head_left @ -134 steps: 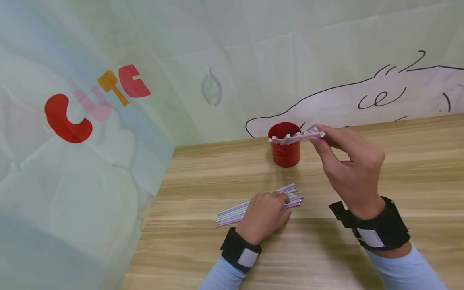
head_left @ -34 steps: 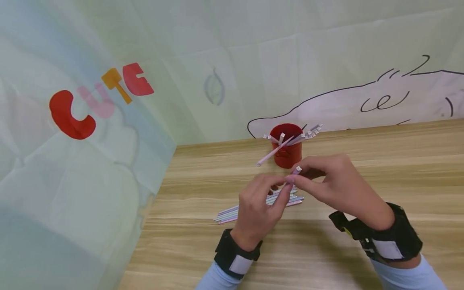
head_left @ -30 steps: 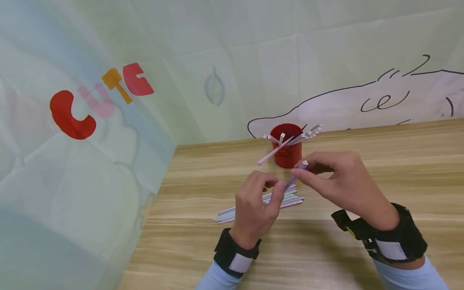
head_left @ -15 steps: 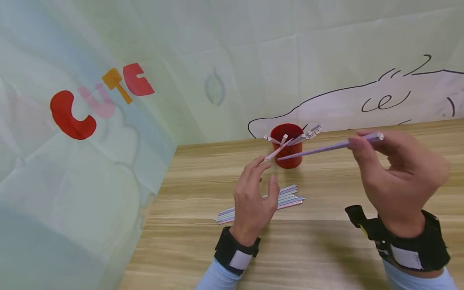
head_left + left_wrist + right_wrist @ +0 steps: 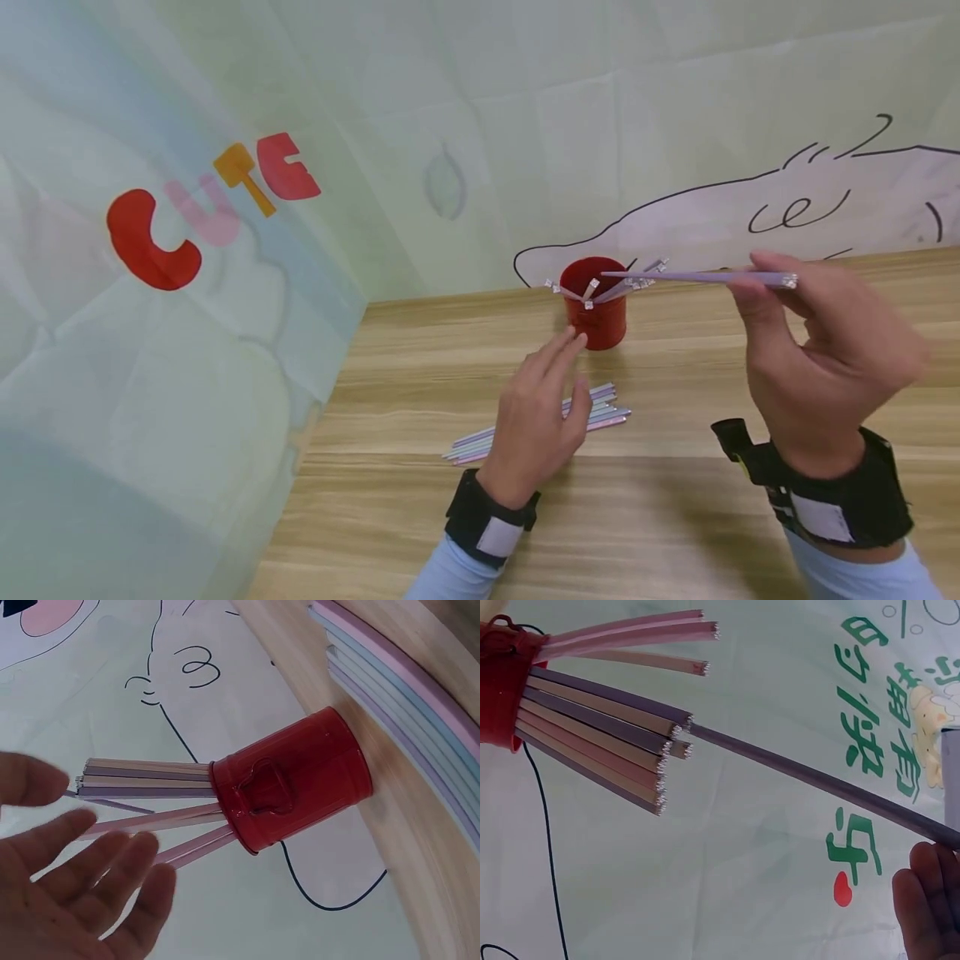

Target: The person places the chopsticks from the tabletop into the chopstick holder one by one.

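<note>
On the bench (image 5: 352, 525) we see the red bucket (image 5: 611, 325) standing upright near the far edge, to the right of the far left corner. Sticks (image 5: 607, 727) with glittering ends lean out over its rim, a thick group to its right and others to its left. We see the right hand (image 5: 828, 350) raised to the right of the bucket, thumb and index finger clamped on the purple stick (image 5: 690, 277), held almost level. In the head view its thin tip crosses the bucket's mouth, but from the left wrist we find it outside, short of the rim. The left hand (image 5: 532, 421) hovers before the bucket, fingers extended, thumb apart from them; we cannot tell whether its fingertips touch the leaning pink sticks (image 5: 199, 846). Partly hidden beneath it, the loose pile (image 5: 609, 407) of pale blue, green, purple and pink lies on the bench, one end toward the left edge. Behind the far edge we see a pale printed sheet (image 5: 480, 125), and along the left edge the letters CUTE (image 5: 238, 167)
</note>
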Action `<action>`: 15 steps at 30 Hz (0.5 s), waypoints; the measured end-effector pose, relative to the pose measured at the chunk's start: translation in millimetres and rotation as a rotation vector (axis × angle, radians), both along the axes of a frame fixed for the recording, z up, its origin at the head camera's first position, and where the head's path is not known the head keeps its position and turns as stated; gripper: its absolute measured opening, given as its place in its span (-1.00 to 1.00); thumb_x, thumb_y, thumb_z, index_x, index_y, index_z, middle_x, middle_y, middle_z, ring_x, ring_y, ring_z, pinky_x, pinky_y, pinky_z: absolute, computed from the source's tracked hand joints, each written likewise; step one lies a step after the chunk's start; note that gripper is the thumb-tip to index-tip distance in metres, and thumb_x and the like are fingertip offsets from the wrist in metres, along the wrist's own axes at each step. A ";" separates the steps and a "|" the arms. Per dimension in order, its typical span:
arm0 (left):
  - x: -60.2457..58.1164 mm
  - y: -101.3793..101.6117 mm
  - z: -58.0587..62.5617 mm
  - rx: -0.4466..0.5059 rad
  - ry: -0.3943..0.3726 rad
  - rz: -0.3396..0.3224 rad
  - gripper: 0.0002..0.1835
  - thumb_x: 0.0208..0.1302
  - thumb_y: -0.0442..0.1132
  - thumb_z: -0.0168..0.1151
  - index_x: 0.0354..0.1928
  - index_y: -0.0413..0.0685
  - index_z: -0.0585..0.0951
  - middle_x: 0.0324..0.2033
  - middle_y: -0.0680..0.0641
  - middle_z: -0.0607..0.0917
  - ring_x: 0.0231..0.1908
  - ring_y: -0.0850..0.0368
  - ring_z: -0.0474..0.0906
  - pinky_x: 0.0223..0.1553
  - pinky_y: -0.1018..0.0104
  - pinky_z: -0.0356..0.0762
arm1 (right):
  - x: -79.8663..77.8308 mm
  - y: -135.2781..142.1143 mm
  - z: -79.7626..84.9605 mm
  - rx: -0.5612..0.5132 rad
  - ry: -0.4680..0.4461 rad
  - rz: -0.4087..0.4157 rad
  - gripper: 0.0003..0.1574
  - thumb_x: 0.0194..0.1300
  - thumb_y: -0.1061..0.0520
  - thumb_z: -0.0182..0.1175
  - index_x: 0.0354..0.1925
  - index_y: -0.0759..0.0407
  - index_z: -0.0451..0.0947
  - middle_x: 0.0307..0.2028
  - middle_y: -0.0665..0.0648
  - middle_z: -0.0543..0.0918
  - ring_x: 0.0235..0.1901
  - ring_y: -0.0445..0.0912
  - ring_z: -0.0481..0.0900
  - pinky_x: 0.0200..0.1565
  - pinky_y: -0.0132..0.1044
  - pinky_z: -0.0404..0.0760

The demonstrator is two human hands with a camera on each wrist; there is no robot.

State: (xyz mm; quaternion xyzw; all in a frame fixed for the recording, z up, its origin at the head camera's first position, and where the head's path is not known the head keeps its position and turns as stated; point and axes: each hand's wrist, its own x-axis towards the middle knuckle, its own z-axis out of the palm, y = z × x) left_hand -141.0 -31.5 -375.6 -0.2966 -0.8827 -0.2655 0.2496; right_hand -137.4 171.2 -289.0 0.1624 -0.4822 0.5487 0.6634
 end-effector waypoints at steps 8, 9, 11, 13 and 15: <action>-0.7 -1.6 -11.3 -0.182 -0.058 0.040 -0.70 0.22 -0.06 0.11 -0.06 0.02 0.60 -0.13 0.04 0.62 -0.10 0.22 0.46 -0.13 0.29 0.54 | -5.1 -7.5 -7.7 0.241 -0.229 -0.122 -0.70 -0.20 0.28 0.46 -0.36 0.25 0.69 -0.46 0.26 0.69 -0.47 -0.01 0.60 -0.25 -0.46 0.53; -0.9 -1.7 -12.5 -0.203 -0.066 0.042 -0.70 0.21 -0.05 0.12 -0.07 0.03 0.61 -0.15 0.04 0.62 -0.12 0.21 0.47 -0.15 0.30 0.54 | -5.6 -7.7 -8.5 0.258 -0.249 -0.125 -0.68 -0.20 0.28 0.46 -0.34 0.24 0.70 -0.45 0.24 0.69 -0.47 -0.01 0.60 -0.25 -0.47 0.52; -1.0 -1.9 -14.9 -0.244 -0.091 0.041 -0.71 0.22 -0.04 0.13 -0.09 0.03 0.61 -0.17 0.04 0.63 -0.17 0.22 0.48 -0.20 0.31 0.55 | -6.6 -7.7 -10.4 0.286 -0.288 -0.125 -0.66 -0.20 0.29 0.46 -0.31 0.22 0.69 -0.44 0.23 0.69 -0.46 -0.02 0.61 -0.24 -0.49 0.52; -1.0 -2.2 -17.2 -0.292 -0.125 0.041 -0.72 0.22 -0.02 0.13 -0.11 0.04 0.61 -0.21 0.05 0.63 -0.23 0.23 0.49 -0.28 0.33 0.56 | -7.8 -7.9 -12.9 0.309 -0.321 -0.117 -0.63 -0.21 0.32 0.46 -0.29 0.23 0.69 -0.43 0.22 0.70 -0.45 -0.02 0.61 -0.23 -0.51 0.52; -1.1 -2.8 -20.2 -0.339 -0.169 0.039 -0.74 0.20 -0.01 0.16 -0.15 0.05 0.62 -0.28 0.07 0.64 -0.33 0.25 0.48 -0.40 0.38 0.52 | -9.4 -8.4 -15.6 0.330 -0.353 -0.099 -0.60 -0.22 0.34 0.46 -0.26 0.24 0.68 -0.41 0.20 0.70 -0.44 -0.01 0.63 -0.22 -0.49 0.54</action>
